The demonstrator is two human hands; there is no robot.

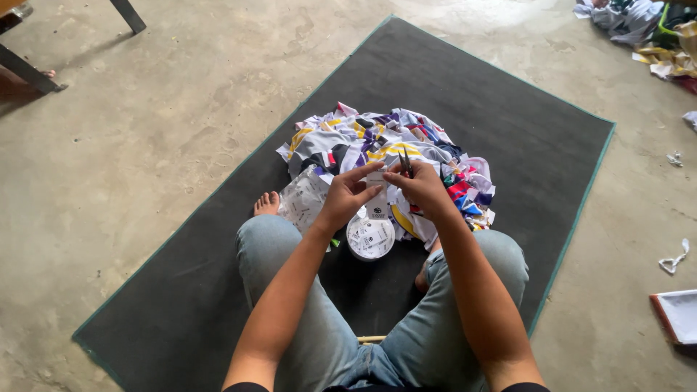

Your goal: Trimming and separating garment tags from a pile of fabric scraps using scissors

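I sit cross-legged on a dark mat with a green edge. My left hand pinches the top of a white label strip that hangs down to a round white roll of labels between my knees. My right hand grips small dark scissors, their tips pointing up right beside the strip's top. Both hands are raised over a pile of multicoloured fabric pieces, white with purple, yellow and red.
A clear printed plastic bag lies by my bare left foot. More cloth is heaped at the top right. A white scrap and a red-edged flat box lie on the concrete at right. Dark furniture legs stand top left.
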